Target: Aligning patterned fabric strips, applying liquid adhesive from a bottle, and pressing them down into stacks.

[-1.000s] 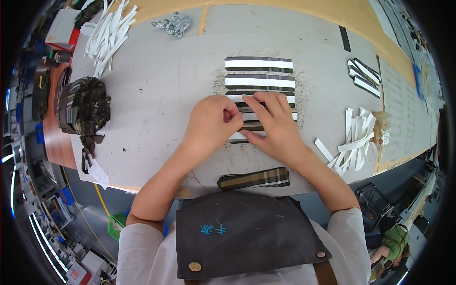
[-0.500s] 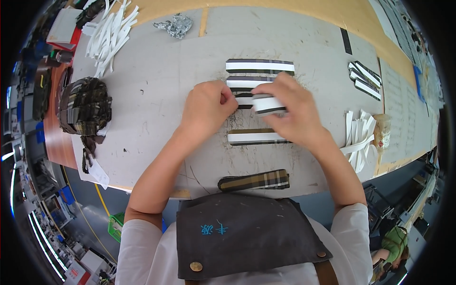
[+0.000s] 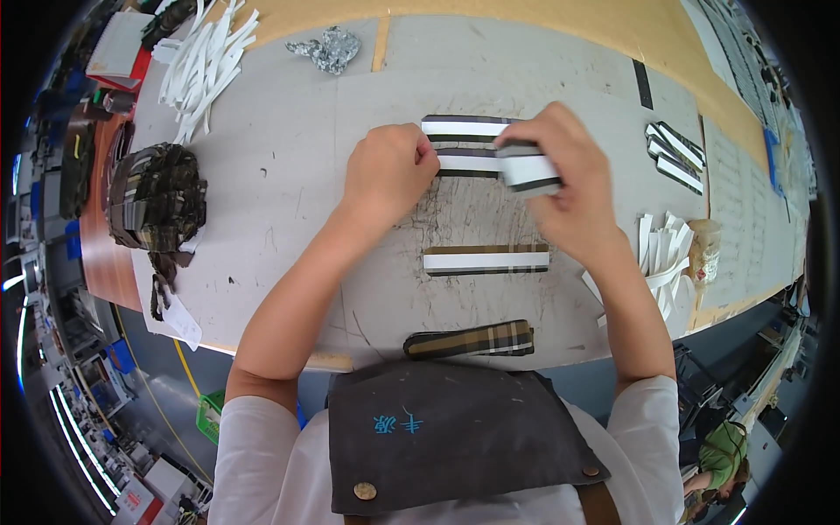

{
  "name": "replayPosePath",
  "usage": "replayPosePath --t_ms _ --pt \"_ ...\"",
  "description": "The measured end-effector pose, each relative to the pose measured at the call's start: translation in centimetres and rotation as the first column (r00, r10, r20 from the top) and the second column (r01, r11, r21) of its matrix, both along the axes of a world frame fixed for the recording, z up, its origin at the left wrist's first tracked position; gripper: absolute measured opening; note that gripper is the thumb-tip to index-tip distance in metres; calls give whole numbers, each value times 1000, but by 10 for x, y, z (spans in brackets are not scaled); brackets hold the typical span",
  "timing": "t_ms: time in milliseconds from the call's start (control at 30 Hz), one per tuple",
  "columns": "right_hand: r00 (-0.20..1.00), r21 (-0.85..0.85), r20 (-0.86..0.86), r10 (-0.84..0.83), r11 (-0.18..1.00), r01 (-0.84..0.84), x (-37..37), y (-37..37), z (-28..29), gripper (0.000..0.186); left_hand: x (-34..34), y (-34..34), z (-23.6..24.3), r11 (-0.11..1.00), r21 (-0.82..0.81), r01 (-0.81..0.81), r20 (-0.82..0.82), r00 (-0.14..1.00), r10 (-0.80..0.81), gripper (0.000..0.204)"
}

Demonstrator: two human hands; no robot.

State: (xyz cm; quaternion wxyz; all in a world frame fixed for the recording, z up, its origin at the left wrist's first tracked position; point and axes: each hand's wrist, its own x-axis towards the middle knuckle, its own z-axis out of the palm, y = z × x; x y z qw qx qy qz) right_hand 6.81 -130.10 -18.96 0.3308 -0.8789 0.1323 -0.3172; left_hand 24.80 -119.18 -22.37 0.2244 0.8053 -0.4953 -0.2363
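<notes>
My right hand is closed round a small bundle of plaid fabric strips with white bands, slightly blurred. It hovers over the right part of a flat plaid strip with a white band. At that strip's left end, my left hand has its fingers curled and pinched on the fabric; the fingertips are partly hidden. Just beyond lies another white-banded strip, its right end partly covered by my right hand. Nearer to me rests one more such strip. A folded stack of brown plaid strips sits by the table's front edge.
Loose threads litter the grey tabletop. On the left are a dark plaid fabric bundle and a heap of white strips. Crumpled foil lies at the back. To the right are banded strips, white strips and a jar.
The strip that lay third from the back is gone from the table. Both hands have moved slightly away from me, to the strip beyond it; the right hand still carries the bundle.
</notes>
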Motion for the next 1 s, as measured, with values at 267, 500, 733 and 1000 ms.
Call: replayPosePath --t_ms 267,500,733,1000 --pt "971 -139 -157 -181 977 160 17 -4 -44 27 16 -18 7 982 -95 -164 -598 798 75 16" --pt "994 -59 -88 -59 997 54 23 -20 -11 24 19 -29 -5 998 -50 25 172 985 -16 14" --pt "972 -49 -213 -100 995 91 40 -7 -44 33 22 -37 19 991 115 -61 -590 799 118 18" --pt "942 -104 -274 -192 980 169 40 -11 -49 25 16 -8 22 949 -162 -271 -615 780 117 21"
